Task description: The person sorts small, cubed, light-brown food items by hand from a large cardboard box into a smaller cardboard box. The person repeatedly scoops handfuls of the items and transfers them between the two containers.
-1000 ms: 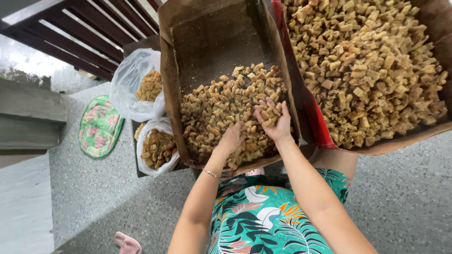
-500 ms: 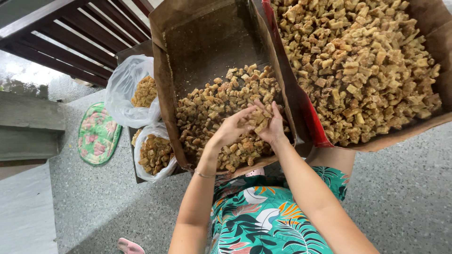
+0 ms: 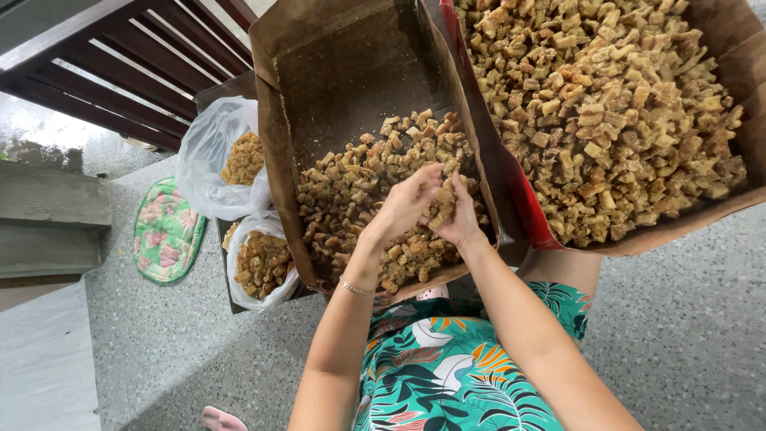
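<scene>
Hands meet over the near box: my left hand and right hand cup together, fingers curled round a small brown chunk above the heap of chunks. I judge the chunk light, dry and crumbly; pinch it at its sides. Against the earlier frame, both hands have closed together. Filled bags sit at 9 o'clock, the full box at 2 o'clock.

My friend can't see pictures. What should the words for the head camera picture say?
Two bare hands, left hand and right hand, meet over a pile of brown fried chunks in a cardboard box. A fuller box sits beside it, and two plastic bags of chunks lie on the speckled floor.
</scene>
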